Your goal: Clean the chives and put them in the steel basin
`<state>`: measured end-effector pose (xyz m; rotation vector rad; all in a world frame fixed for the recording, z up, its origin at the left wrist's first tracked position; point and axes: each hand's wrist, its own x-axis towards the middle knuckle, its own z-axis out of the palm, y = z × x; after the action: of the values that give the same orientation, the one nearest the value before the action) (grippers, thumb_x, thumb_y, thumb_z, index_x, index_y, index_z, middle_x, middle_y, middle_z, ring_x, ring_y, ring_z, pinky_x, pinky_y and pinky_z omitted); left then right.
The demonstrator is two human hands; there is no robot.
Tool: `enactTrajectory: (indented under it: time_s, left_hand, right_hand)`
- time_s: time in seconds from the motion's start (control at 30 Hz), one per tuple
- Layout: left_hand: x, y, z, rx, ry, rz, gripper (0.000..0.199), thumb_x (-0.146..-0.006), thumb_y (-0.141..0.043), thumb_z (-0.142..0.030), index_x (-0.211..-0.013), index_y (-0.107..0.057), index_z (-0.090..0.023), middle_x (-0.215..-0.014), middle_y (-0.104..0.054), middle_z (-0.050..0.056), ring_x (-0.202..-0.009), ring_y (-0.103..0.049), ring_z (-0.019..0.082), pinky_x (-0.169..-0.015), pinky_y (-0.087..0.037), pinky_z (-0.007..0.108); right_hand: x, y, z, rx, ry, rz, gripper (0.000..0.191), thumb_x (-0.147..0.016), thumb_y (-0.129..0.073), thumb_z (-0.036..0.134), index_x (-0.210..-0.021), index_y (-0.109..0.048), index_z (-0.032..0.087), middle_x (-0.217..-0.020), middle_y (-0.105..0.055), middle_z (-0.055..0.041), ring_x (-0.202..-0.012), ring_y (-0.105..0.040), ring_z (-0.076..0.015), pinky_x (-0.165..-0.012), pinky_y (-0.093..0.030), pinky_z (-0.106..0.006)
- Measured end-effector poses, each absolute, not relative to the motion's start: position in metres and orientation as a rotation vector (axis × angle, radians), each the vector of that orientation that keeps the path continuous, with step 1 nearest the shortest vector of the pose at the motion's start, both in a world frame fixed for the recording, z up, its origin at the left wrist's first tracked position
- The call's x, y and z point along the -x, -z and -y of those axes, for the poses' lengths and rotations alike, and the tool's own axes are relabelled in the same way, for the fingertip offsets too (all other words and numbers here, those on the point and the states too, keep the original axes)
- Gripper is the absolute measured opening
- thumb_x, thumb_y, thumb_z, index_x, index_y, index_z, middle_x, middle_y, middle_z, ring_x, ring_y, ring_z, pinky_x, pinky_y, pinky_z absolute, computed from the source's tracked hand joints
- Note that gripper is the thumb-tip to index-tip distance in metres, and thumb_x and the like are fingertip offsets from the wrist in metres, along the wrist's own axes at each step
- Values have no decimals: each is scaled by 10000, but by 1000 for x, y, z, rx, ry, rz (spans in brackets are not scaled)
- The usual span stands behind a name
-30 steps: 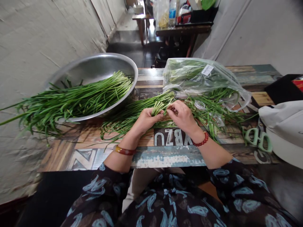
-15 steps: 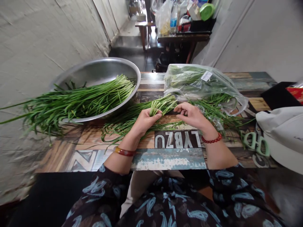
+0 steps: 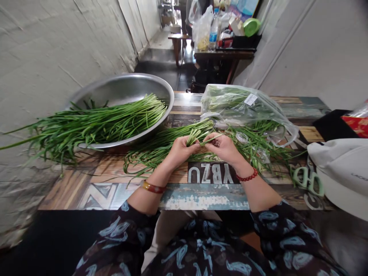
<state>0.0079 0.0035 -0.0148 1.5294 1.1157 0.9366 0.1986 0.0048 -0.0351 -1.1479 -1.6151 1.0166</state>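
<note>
My left hand [image 3: 183, 150] is closed around a small bunch of garlic chives [image 3: 194, 137], their pale cut ends pointing up and away. Close beside it, my right hand [image 3: 222, 147] pinches a single chive stalk near those ends. More garlic chives [image 3: 161, 145] lie on the table just behind and left of my hands, leaves trailing left. A steel basin [image 3: 169, 103] at the left holds a large heap of chives [image 3: 123, 120], with leaves hanging over its rim. Behind my right hand, a clear plastic bag [image 3: 250, 100] contains more chives, some spilling out.
Loose chives [image 3: 258, 143] lie right of my hands. Pale green scissors [image 3: 308, 180] and a white cap [image 3: 342, 168] are at the right edge. A black box [image 3: 330, 122] stands behind the cap. Beyond the patterned table [image 3: 204, 195], another table [image 3: 224, 55] bears a bottle and bags.
My right hand has moved left to the bunch and taken hold of a chive stalk. My left hand keeps its grip on the bunch. The view has shifted slightly.
</note>
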Motion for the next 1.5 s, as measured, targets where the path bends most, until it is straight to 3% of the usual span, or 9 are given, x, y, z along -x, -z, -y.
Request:
enactTrajectory:
  time_s: [0.23,0.53,0.77,0.93,1.07,1.17,1.27,1.37,1.5]
  left_hand:
    - [-6,14,-4,-1528,-963,-1101,207,-761,-674,-321,-730,-620,-124,-629,-493,-43,-595,-407,82,-589,-318,220]
    - [-7,14,-3,-1527,-999,-1124,308,-762,-710,-355,-951,-742,-114,-795,-681,18,-721,-552,131,-687,-409,239]
    - [-9,12,-2,-1721,-831,-1050,278,-782,-679,-363,-653,-638,-120,-629,-544,-25,-631,-458,105,-617,-348,229]
    - [-5,8,-1,-1639,-814,-990,296,-815,-660,-386,-676,-601,-131,-632,-496,-36,-618,-416,94,-602,-327,227]
    - [0,7,-5,-1504,-1004,-1021,287,-808,-681,-406,-727,-592,-146,-672,-504,-33,-642,-422,99,-641,-357,235]
    - [3,4,-7,-1434,-1106,-988,325,-829,-657,-454,-740,-607,-146,-740,-564,4,-714,-490,120,-694,-406,244]
    - [3,0,-7,-1304,-1094,-906,350,-833,-653,-491,-779,-591,-151,-739,-586,14,-654,-525,112,-637,-430,245]
    - [2,-1,-5,-1163,-1101,-883,357,-788,-715,-484,-872,-564,-171,-619,-491,-58,-470,-395,60,-469,-321,208]
    - [2,1,-6,-1085,-1116,-913,397,-762,-749,-502,-854,-539,-179,-524,-295,-119,-413,-224,33,-403,-186,181]
  right_hand:
    - [-208,27,-6,1056,-1123,1348,281,-743,-770,376,-948,-689,203,-769,-673,5,-710,-614,-128,-689,-514,-267]
    - [-203,25,1,1263,-762,1515,235,-844,-666,410,-769,-718,194,-694,-709,-12,-616,-596,-132,-619,-456,-264]
    - [-191,25,8,1251,-714,1582,267,-850,-632,401,-679,-662,198,-597,-620,17,-559,-516,-118,-572,-415,-249]
    - [-204,32,-5,1229,-827,1275,284,-878,-593,461,-787,-644,197,-687,-623,13,-606,-555,-113,-577,-448,-236]
    - [-221,33,-15,1235,-744,1083,344,-907,-552,494,-721,-582,207,-616,-556,39,-531,-507,-93,-539,-431,-221]
    - [-229,36,-19,1285,-608,1276,351,-942,-510,462,-731,-624,206,-667,-627,2,-605,-582,-128,-629,-487,-263]
    - [-233,44,-23,1328,-408,1576,208,-924,-559,343,-901,-713,205,-900,-728,-59,-832,-660,-193,-813,-516,-340]
    - [-234,51,-26,1362,-257,1840,210,-933,-545,270,-951,-745,208,-996,-738,-88,-953,-656,-233,-919,-487,-397]
    - [-233,56,-27,1453,-95,2012,187,-915,-593,270,-981,-759,213,-997,-729,-100,-937,-630,-257,-893,-475,-415]
